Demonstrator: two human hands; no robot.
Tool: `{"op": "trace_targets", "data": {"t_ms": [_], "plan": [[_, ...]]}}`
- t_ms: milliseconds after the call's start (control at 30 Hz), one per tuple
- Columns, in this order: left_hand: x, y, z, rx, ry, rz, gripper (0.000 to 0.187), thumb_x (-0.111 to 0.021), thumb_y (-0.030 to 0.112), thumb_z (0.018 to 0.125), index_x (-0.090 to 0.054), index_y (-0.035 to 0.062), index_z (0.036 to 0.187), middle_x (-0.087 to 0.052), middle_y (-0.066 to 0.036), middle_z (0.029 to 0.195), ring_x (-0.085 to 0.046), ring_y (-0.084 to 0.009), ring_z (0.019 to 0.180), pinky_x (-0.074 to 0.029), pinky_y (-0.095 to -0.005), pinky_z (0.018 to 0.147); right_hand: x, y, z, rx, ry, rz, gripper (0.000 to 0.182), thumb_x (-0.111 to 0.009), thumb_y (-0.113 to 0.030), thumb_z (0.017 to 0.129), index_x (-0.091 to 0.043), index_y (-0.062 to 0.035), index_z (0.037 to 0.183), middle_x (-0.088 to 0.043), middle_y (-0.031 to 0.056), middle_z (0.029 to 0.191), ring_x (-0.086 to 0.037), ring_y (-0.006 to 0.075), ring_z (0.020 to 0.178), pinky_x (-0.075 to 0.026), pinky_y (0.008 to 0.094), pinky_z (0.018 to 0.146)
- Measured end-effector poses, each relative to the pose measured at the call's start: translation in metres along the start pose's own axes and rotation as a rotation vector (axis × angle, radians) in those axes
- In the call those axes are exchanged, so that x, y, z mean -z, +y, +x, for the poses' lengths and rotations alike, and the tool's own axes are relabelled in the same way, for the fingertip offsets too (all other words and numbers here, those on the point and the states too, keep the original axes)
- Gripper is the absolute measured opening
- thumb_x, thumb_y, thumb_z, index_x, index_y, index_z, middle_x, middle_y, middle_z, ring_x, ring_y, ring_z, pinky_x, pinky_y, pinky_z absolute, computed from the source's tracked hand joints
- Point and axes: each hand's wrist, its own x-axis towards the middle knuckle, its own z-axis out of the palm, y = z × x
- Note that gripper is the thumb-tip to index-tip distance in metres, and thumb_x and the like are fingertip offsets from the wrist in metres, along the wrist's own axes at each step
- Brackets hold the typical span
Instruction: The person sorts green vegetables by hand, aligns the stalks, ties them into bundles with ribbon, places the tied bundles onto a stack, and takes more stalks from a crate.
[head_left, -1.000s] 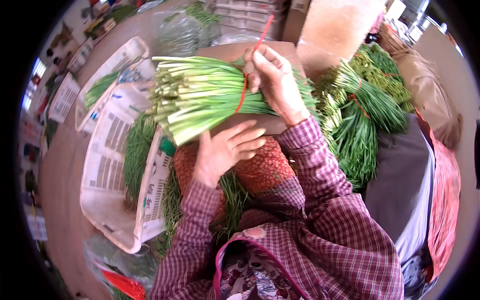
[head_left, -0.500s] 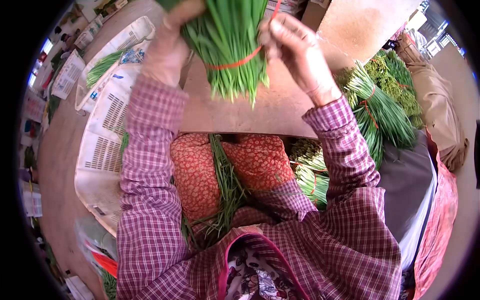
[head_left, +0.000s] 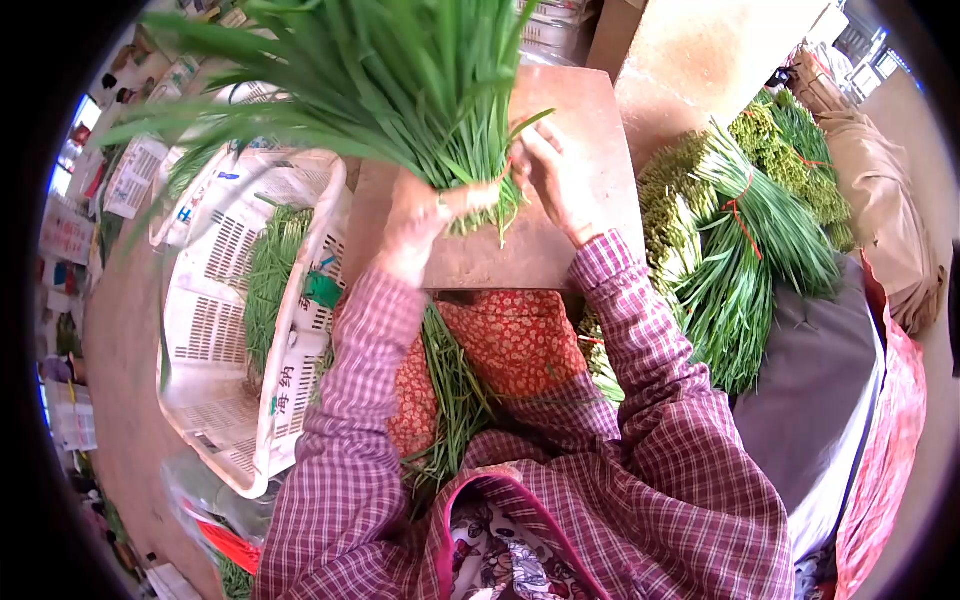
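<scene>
Chive bunch [head_left: 380,80] stands stem-ends down on the board [head_left: 560,240] near its front edge, my left hand [head_left: 415,225] clenched round the base to steady it, right hand [head_left: 555,180] pinching the red tie [head_left: 507,172] there.

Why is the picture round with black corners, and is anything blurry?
Head view: a fisheye lens bends the edges and leaves black corners; daylight is bright and even; the chive bunch near the lens looks slightly soft, while both hands, left hand and right hand, stay sharp.
</scene>
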Motion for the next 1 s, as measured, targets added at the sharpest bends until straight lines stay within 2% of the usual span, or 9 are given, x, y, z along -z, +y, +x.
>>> {"op": "trace_targets", "data": {"t_ms": [167, 300, 433, 500, 700, 767, 833, 900, 1000], "plan": [[-0.011, 0.059, 0.045, -0.194, 0.055, -0.025, 0.043, -0.086, 0.031, 0.066, -0.069, 0.0072, 0.098, -0.071, -0.006, 0.096, -0.066, -0.0200, 0.091, -0.041, -0.0472, 0.101, -0.024, -0.055, 0.019, 0.238, -0.022, -0.026, 0.023, -0.051, -0.023, 0.098, -0.058, -0.0010, 0.101, -0.056, 0.0008, 0.075, -0.051, 0.0064, 0.056, -0.047, 0.0197, 0.051], [-0.002, 0.077, 0.055, -0.111, -0.136, -0.188, 0.043, -0.086, 0.025, 0.065, -0.069, 0.0066, 0.100, -0.071, -0.005, 0.095, -0.067, -0.0162, 0.089, -0.045, -0.0423, 0.099, -0.024, -0.068, 0.005, 0.413, -0.139, 0.032, 0.023, -0.052, -0.022, 0.098, -0.058, -0.0004, 0.101, -0.058, 0.0031, 0.078, -0.055, 0.0079, 0.062, -0.054, 0.0231, 0.060], [0.000, -0.004, 0.040, 0.176, -0.067, -0.176, 0.060, -0.083, 0.019, 0.067, -0.059, 0.0060, 0.120, -0.064, -0.007, 0.111, -0.056, -0.0190, 0.111, -0.037, -0.0364, 0.107, 0.008, 0.014, -0.021, 0.045, 0.163, 0.024, 0.022, -0.050, -0.022, 0.099, -0.057, -0.0015, 0.102, -0.059, 0.0039, 0.081, -0.058, 0.0094, 0.067, -0.056, 0.0244, 0.064], [-0.012, 0.028, 0.047, -0.107, -0.128, -0.037, 0.065, -0.084, 0.027, 0.067, -0.057, 0.0059, 0.123, -0.063, -0.006, 0.115, -0.056, -0.0190, 0.111, -0.037, -0.0359, 0.105, 0.001, 0.008, -0.017, 0.080, 0.131, 0.026, 0.021, -0.049, -0.022, 0.099, -0.056, -0.0015, 0.102, -0.059, 0.0044, 0.084, -0.060, 0.0100, 0.069, -0.057, 0.0255, 0.066], [-0.009, 0.078, 0.101, 0.148, -0.486, 0.032, 0.069, -0.079, 0.049, 0.068, -0.061, 0.0005, 0.114, -0.068, -0.013, 0.099, -0.067, -0.0266, 0.086, -0.053, -0.0429, 0.088, -0.035, -0.025, -0.023, 0.379, 0.170, 0.218, 0.020, -0.047, -0.017, 0.100, -0.056, 0.0002, 0.105, -0.062, 0.0080, 0.090, -0.063, 0.0126, 0.076, -0.057, 0.0280, 0.073], [-0.013, 0.079, 0.102, 0.333, -0.490, 0.016, 0.080, -0.078, 0.054, 0.069, -0.057, -0.0042, 0.121, -0.065, -0.019, 0.111, -0.065, -0.0279, 0.100, -0.048, -0.0411, 0.097, -0.041, -0.026, -0.037, 0.371, 0.228, 0.192, 0.018, -0.047, -0.015, 0.100, -0.056, 0.0004, 0.104, -0.063, 0.0082, 0.089, -0.064, 0.0135, 0.076, -0.057, 0.0269, 0.073], [-0.012, 0.073, 0.097, 0.172, -0.369, 0.469, 0.073, -0.069, 0.048, 0.083, -0.047, -0.0007, 0.133, -0.057, -0.013, 0.124, -0.054, -0.0186, 0.116, -0.039, -0.0292, 0.102, -0.041, -0.018, -0.048, 0.255, 0.300, -0.018, 0.018, -0.049, -0.014, 0.100, -0.057, 0.0012, 0.103, -0.064, 0.0085, 0.090, -0.065, 0.0133, 0.077, -0.055, 0.0244, 0.073], [0.001, 0.048, 0.078, 0.240, -0.461, 0.288, 0.103, -0.071, 0.062, 0.074, -0.032, -0.0034, 0.144, -0.050, -0.020, 0.135, -0.044, -0.0247, 0.130, -0.030, -0.0315, 0.110, -0.026, 0.000, -0.044, 0.122, 0.264, -0.241, 0.017, -0.051, -0.012, 0.098, -0.059, 0.0019, 0.098, -0.066, 0.0066, 0.088, -0.066, 0.0124, 0.071, -0.053, 0.0226, 0.064], [-0.013, 0.050, 0.024, 0.029, -0.359, 1.401, 0.129, -0.080, 0.064, 0.054, -0.020, -0.0031, 0.146, -0.043, -0.025, 0.140, -0.034, -0.0325, 0.137, -0.023, -0.0411, 0.115, -0.012, -0.004, -0.031, 0.129, 0.217, -0.380, 0.017, -0.053, -0.012, 0.096, -0.060, 0.0026, 0.092, -0.066, 0.0058, 0.078, -0.063, 0.0109, 0.063, -0.051, 0.0237, 0.058]]}}
